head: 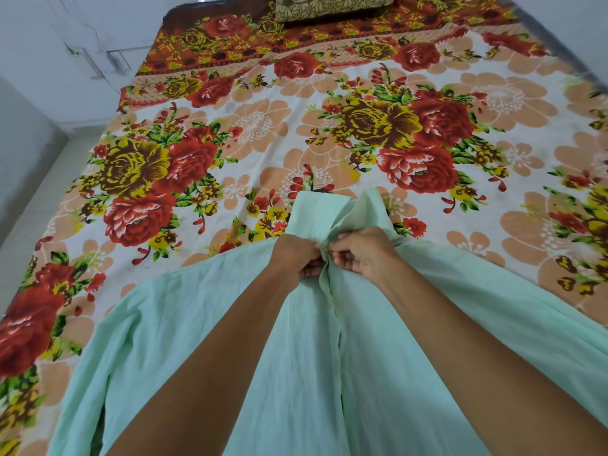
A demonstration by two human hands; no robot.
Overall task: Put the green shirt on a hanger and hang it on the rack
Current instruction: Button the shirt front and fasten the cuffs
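While I pinch the placket just below the collar, the thin green shirt (296, 357) on the floral bed (230, 133) could bunch or slip. From the head view, left hand (297, 255) and right hand (360, 255) meet knuckle to knuckle, each nipping fabric.

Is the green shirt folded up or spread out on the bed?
Spread out: the green shirt lies flat across the bed, sleeves out sideways; both hands pinch its front near the collar.

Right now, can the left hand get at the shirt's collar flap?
Probably yes. The left hand pinches the green shirt at its front edge, just below the collar flap; nothing lies between them, though it must first let go.
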